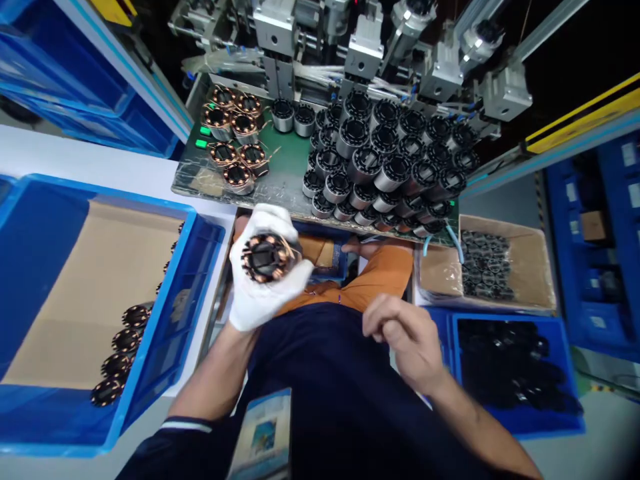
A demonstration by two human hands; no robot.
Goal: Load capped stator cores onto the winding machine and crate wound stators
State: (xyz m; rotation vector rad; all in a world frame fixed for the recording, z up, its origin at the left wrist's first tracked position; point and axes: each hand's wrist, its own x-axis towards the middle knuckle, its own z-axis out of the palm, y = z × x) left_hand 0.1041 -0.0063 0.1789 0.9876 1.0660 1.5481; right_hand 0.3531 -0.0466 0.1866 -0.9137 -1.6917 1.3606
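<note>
My left hand [263, 293], in a white glove, is closed around a motor stator [267, 259] wound with copper wire. Its slotted black end with copper coils faces up toward me, and loose wire ends lie across its right side. The hand is just in front of the bench's near edge. My right hand [405, 333] is bare and held in front of my dark shirt. Its fingers are curled in toward the thumb, slightly blurred, with nothing visible in them. Several wound stators [237, 175] stand at the left of the green bench [285, 163]; many unwound stator cores [367, 160] stand stacked at its right.
A blue crate [113, 427] at left holds a row of wound stators along its right side over cardboard. At right are a carton [533, 267] of small dark parts and a blue bin [550, 427] of black parts. Machine heads [365, 50] rise behind the bench.
</note>
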